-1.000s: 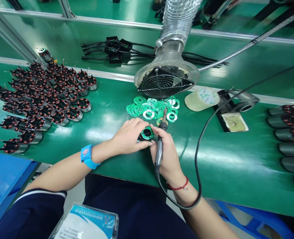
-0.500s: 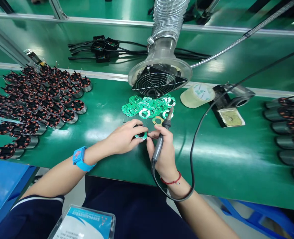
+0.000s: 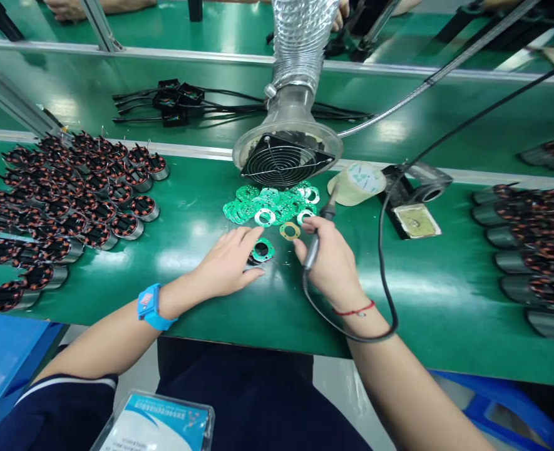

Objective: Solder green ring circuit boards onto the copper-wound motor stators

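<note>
My right hand (image 3: 330, 257) grips a soldering iron (image 3: 311, 253), its tip pointing up and away toward the tape roll. My left hand (image 3: 227, 262) is open, thumb and fingers spread at the left side of a dark round part topped by a green ring-shaped circuit board (image 3: 263, 242). Whether the fingertips touch that part cannot be made out. Just beyond lies a heap of green ring circuit boards (image 3: 243, 207), with a yellowish ring (image 3: 290, 231) in front of it, near my right fingertips.
Wound motor stators (image 3: 98, 235) crowd the left; more stators (image 3: 516, 288) stand at right. A fume extractor (image 3: 281, 160) hangs over the boards. A tape roll (image 3: 359, 183) and soldering iron stand (image 3: 417, 220) sit right of it. The iron's cable (image 3: 384, 275) loops past my right wrist. Other people's hands (image 3: 67, 7) show behind.
My right hand has moved right with the soldering iron, away from the round part. My left fingers have spread apart, uncovering the green ring board on it. The view has shifted slightly.
</note>
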{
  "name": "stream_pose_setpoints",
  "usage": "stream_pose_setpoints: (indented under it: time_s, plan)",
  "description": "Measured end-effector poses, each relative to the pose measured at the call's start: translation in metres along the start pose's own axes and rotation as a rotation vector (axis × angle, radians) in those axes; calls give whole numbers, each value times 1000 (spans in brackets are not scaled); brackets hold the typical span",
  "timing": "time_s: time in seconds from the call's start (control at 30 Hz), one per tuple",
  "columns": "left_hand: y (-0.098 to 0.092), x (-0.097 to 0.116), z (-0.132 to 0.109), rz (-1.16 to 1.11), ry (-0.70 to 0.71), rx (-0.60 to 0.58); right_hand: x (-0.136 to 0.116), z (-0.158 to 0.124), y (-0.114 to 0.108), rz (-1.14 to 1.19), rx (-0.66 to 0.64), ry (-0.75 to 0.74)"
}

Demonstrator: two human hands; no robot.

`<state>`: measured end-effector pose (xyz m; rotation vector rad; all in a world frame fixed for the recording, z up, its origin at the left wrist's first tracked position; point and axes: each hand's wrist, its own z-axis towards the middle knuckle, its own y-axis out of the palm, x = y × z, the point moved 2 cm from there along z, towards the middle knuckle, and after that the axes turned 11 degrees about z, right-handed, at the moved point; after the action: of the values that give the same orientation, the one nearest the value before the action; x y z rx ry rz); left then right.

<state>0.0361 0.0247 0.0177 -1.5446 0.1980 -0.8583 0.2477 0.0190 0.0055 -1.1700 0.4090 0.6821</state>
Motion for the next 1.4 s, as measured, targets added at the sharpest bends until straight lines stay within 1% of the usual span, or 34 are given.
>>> stream_pose_setpoints:
  time_s: [0.07,0.13,0.2,0.27,0.33,0.37,0.43,0.47,0.53,0.6,0.67,0.73,0.83,0.9,0.97,1.03,1.13,1.27,1.4]
  plan:
    - [-8,-4,-4,93,-6,-70,9,7,6,-140,-69,-47]
    - [-17,-9,-6,167,5,-145,13,9,12,-235,-107,-88]
    - [-25,-14,-7,182,30,-211,14,7,16,-278,-91,-116]
    - [-30,-17,-7,120,60,-243,12,3,17,-271,-24,-129]
    - [-31,-18,-6,3,76,-226,11,-1,15,-210,65,-116]
    - [-30,-18,-6,-65,76,-197,10,-2,14,-158,104,-97]
    - [-26,-16,-5,-213,38,-120,9,-3,13,-46,141,-50]
    - [-23,-14,-5,-294,1,-89,7,-3,13,-1,144,-25]
    - [-15,-11,-4,-463,-108,-64,3,-4,11,51,132,-6]
    - [-8,-8,-3,-609,-227,-84,-6,-6,8,82,127,-30]
    - [-6,-8,-2,-681,-299,-92,-19,-9,4,123,100,-90]
    - [-9,-10,-1,-670,-305,-54,-34,-12,2,157,29,-159]
    - [-17,-17,0,-579,-288,23,-55,-14,5,200,-117,-251]
    - [-20,-21,1,-571,-289,39,-63,-12,10,232,-181,-311]
    - [-19,-23,2,-607,-294,28,-67,-9,15,236,-214,-360]
    - [-16,-23,2,-641,-308,10,-65,-7,19,190,-216,-376]
    - [-12,-22,3,-647,-335,8,-59,-7,22,138,-190,-350]
    - [-11,-22,4,-578,-367,38,-55,-10,22,183,-167,-320]
    - [-14,-20,6,-461,-374,72,-51,-15,16,264,-19,-179]
